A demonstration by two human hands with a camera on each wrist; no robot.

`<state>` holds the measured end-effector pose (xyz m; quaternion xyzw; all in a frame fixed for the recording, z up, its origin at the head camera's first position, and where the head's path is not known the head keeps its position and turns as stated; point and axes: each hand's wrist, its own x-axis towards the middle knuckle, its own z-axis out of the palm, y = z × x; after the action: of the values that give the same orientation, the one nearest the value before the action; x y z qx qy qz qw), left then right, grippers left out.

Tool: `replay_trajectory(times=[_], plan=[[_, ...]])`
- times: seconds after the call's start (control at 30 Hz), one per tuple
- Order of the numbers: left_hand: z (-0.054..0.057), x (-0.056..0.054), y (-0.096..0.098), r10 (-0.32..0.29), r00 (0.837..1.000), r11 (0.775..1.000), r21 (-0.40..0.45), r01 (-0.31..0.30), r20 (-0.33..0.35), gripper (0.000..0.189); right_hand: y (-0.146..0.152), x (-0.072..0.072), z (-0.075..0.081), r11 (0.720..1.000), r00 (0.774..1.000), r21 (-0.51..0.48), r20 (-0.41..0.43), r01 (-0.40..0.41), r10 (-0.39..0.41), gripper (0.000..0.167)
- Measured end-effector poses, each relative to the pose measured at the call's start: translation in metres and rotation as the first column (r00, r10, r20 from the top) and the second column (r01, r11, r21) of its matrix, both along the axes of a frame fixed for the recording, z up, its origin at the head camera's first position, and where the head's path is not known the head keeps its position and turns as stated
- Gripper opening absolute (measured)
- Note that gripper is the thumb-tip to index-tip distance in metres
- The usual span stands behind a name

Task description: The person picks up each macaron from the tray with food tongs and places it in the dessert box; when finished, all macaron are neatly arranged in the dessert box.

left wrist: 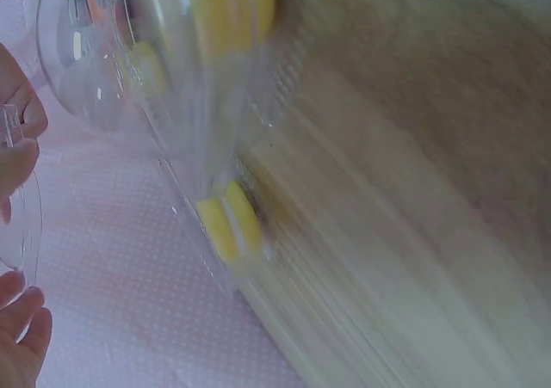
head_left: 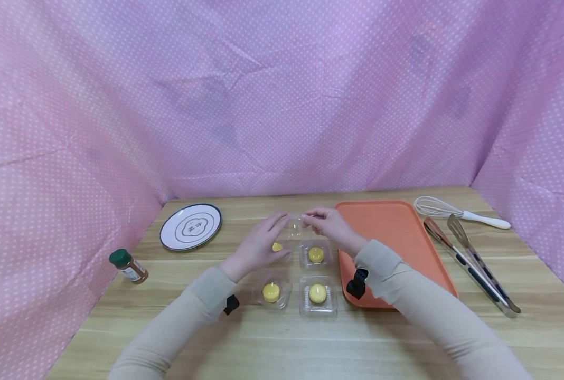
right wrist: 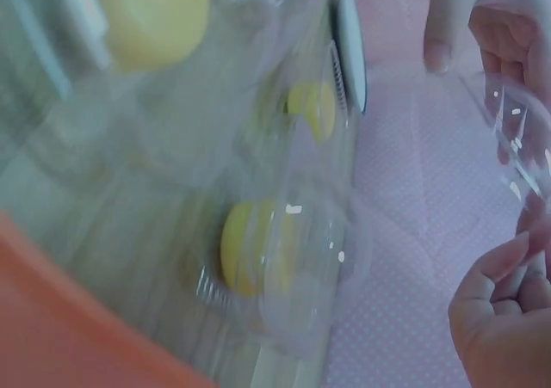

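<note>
Between my two hands is a clear plastic lid [head_left: 295,227], close over the back containers. My right hand [head_left: 327,224] pinches its right edge between thumb and fingers. At the other edge, my left hand [head_left: 261,244] touches it with nearly straight fingertips, thumb spread away. Below the left hand, partly covered by it, a yellow macaron [head_left: 276,246] sits uncovered in its clear base; the left wrist view shows this macaron's [left wrist: 230,222] pale filling. Nearby are more macarons in clear containers: back right [head_left: 316,255], front left [head_left: 271,292] and front right [head_left: 317,293].
An orange tray [head_left: 401,248] lies beneath my right forearm. Beyond it are a whisk [head_left: 453,211] and metal tongs [head_left: 477,266]. To the left stand a white plate [head_left: 182,235] with a dark rim and a green-capped spice jar [head_left: 130,266]. A pink dotted curtain [head_left: 282,105] borders the wooden table.
</note>
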<state>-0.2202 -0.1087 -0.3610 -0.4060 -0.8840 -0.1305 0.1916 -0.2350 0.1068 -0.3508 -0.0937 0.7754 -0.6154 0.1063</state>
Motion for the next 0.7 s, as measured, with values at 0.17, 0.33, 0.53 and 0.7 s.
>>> replay_trajectory(times=[0.17,0.33,0.53,0.7], plan=[[0.0,-0.002,-0.005,0.023,0.999,1.0,-0.014,-0.022,0.038,0.079,0.001,0.0,-0.001,0.995,0.997,0.094,-0.059,-0.036,0.041,0.042],[0.001,-0.001,-0.008,0.022,0.999,0.999,-0.029,-0.021,0.043,0.079,-0.001,0.003,0.0,0.987,0.992,0.16,-0.119,-0.031,0.051,0.049],[0.0,-0.002,-0.014,0.028,0.996,0.998,-0.062,-0.023,0.08,0.08,-0.003,0.008,0.001,0.968,0.975,0.249,-0.206,-0.027,0.08,0.056],[-0.002,-0.005,-0.021,0.071,0.988,0.996,-0.067,-0.062,0.135,0.08,-0.006,0.01,-0.002,0.941,0.954,0.332,-0.259,-0.059,0.152,0.062]])
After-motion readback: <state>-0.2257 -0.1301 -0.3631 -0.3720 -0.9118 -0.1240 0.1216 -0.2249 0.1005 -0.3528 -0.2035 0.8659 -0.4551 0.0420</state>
